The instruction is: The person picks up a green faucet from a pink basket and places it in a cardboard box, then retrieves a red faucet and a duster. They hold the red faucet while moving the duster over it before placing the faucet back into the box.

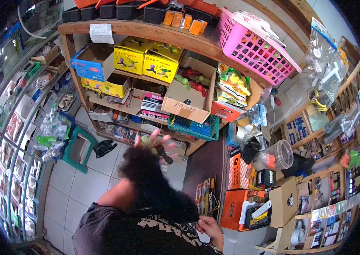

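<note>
My left hand (171, 145) reaches forward below the shelves, its fingers partly spread around an olive and dark brown piece (164, 155) that looks like a small plastic tap. A dark fuzzy shape (146, 178) covers most of that forearm. Low on the right, my right hand (210, 228) is closed beside my black printed shirt (167, 227); whatever is between its fingers cannot be made out. Ahead of my left hand, an open cardboard box (188, 111) on the shelf holds green and red plastic taps (192, 83).
Yellow boxes (160, 66) fill the wooden shelf; a pink basket (252, 46) stands on top. A green stool (78, 148) and black bag (104, 148) are on the tiles. Orange boxes (235, 208) and a clear jar (279, 155) stand right. A glass cabinet (8, 170) lines the left.
</note>
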Demonstrator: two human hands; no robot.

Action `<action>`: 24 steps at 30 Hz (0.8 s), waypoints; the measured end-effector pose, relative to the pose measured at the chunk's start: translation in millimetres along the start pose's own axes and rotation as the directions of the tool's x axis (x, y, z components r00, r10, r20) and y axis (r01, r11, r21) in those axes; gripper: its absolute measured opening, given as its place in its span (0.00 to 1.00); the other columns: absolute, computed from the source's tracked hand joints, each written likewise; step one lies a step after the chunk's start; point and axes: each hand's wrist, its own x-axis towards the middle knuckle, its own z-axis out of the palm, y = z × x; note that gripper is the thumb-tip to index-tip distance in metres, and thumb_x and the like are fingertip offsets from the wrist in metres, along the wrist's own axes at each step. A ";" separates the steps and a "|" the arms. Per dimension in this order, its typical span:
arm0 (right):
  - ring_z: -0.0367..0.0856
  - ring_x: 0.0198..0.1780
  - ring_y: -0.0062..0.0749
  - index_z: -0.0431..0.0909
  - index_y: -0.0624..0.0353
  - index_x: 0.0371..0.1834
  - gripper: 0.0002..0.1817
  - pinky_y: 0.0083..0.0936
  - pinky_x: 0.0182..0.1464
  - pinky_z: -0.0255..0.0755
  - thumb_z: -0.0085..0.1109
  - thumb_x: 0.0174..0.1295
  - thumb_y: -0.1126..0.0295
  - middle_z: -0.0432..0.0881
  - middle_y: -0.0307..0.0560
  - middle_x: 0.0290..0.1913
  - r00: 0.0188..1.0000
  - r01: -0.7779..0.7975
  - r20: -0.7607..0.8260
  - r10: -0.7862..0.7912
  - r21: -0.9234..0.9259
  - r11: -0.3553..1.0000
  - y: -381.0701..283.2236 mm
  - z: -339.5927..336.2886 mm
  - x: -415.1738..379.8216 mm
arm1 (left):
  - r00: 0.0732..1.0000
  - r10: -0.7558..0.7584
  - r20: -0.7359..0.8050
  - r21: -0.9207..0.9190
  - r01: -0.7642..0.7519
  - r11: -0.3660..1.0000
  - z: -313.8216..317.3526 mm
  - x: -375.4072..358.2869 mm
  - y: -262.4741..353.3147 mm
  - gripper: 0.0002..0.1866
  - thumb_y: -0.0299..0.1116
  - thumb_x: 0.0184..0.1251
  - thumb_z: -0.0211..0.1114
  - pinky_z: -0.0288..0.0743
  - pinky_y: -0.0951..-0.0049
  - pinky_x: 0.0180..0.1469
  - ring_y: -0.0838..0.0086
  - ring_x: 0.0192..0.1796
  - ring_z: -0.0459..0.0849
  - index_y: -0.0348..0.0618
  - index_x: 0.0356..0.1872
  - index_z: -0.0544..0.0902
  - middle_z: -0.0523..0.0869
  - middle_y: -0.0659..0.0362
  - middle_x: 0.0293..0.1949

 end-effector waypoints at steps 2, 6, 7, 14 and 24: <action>0.63 0.18 0.17 0.68 0.60 0.25 0.15 0.16 0.19 0.58 0.47 0.68 0.64 0.68 0.38 0.18 0.998 -0.011 -0.064 0.012 0.010 1.000 -2.2 2.0 5.8 | 1.000 0.020 0.023 0.028 -0.021 0.999 2.2 0.0 2.3 0.34 0.63 0.64 0.42 0.55 0.45 0.65 0.54 0.61 0.69 0.51 0.62 0.68 0.71 0.52 0.60; 0.63 0.18 0.17 0.67 0.60 0.25 0.14 0.16 0.19 0.57 0.47 0.68 0.65 0.68 0.36 0.18 0.981 -0.038 -0.188 0.045 0.043 0.998 -9.8 3.1 7.7 | 0.972 0.100 -0.211 0.192 -0.059 0.980 8.7 5.1 3.3 0.35 0.66 0.63 0.39 0.56 0.39 0.61 0.53 0.60 0.70 0.53 0.63 0.66 0.73 0.52 0.58; 0.63 0.18 0.16 0.67 0.59 0.24 0.15 0.15 0.19 0.57 0.47 0.68 0.64 0.69 0.37 0.18 0.997 -0.024 -0.069 0.024 -0.007 1.000 -9.2 -0.8 7.7 | 0.993 0.074 -0.093 0.131 -0.061 0.989 4.0 6.1 2.5 0.36 0.66 0.63 0.39 0.57 0.39 0.61 0.53 0.59 0.71 0.52 0.64 0.64 0.73 0.52 0.58; 0.63 0.18 0.15 0.67 0.60 0.24 0.14 0.14 0.18 0.57 0.48 0.67 0.65 0.69 0.37 0.18 0.990 0.011 -0.144 0.010 0.140 0.990 -8.7 2.0 8.2 | 0.986 0.031 -0.162 0.095 -0.016 0.995 20.0 16.8 1.8 0.38 0.65 0.65 0.37 0.57 0.55 0.66 0.60 0.63 0.67 0.46 0.66 0.60 0.67 0.52 0.63; 0.65 0.20 0.16 0.70 0.62 0.28 0.13 0.15 0.20 0.59 0.48 0.68 0.65 0.70 0.38 0.21 0.992 0.018 -0.126 0.004 0.173 0.985 -4.9 -0.8 4.0 | 0.991 -0.136 0.005 -0.338 0.130 0.932 3.5 26.4 2.2 0.36 0.66 0.63 0.38 0.57 0.39 0.61 0.52 0.61 0.69 0.55 0.65 0.63 0.69 0.51 0.62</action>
